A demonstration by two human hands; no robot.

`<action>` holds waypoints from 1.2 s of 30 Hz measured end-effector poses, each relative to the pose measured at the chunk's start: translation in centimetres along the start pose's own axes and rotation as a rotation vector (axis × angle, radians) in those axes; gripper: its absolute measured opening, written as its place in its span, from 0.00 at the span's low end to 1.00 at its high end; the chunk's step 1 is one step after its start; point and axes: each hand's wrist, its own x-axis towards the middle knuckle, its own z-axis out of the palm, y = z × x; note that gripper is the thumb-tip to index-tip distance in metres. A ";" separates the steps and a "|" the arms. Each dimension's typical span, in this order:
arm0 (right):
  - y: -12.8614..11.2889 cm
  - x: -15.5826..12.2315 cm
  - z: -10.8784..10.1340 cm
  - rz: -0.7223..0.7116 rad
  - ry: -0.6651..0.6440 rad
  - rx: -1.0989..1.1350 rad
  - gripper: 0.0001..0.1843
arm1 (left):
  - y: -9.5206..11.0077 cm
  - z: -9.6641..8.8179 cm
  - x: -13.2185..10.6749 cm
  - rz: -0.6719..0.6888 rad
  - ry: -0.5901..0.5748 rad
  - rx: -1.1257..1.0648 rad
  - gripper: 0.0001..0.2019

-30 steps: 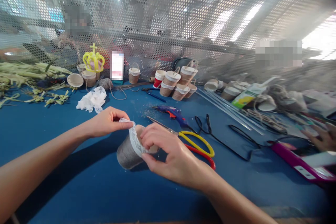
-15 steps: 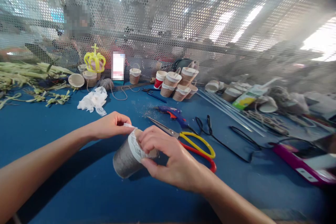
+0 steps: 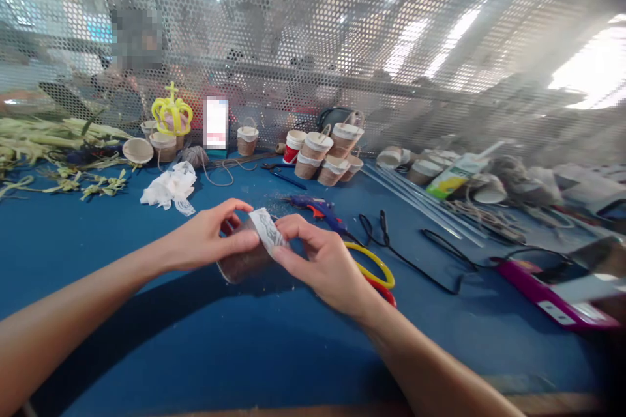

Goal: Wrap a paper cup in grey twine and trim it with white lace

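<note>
Between my hands, just above the blue tabletop, a small paper cup [image 3: 240,265] lies tilted on its side, its body smeared by motion. White lace trim [image 3: 265,229] runs round its rim. My left hand [image 3: 215,234] is closed over the cup's body, thumb on the near side. At the rim, my right hand [image 3: 323,267] pinches the lace-trimmed edge between thumb and fingers. Partly behind that hand lie scissors with yellow and red handles [image 3: 375,266]; their blades are hidden. A blue hot glue gun [image 3: 320,210] rests just beyond.
Trimmed cups [image 3: 313,146] stand stacked at the back before a perforated metal screen [image 3: 293,26]. Crumpled white lace [image 3: 171,186] and dried stalks [image 3: 53,143] lie left. Clear glue sticks [image 3: 420,202], black cord [image 3: 405,251] and a magenta device [image 3: 542,293] occupy the right.
The cup has turned between my hands, bringing its lace rim upward. My left hand has shifted from the lace end onto the cup's body. The view has moved slightly.
</note>
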 end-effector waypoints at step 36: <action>0.8 1.1 -0.7 0.016 0.223 -0.196 0.20 | -0.4 0.9 -0.4 0.007 0.001 0.109 0.51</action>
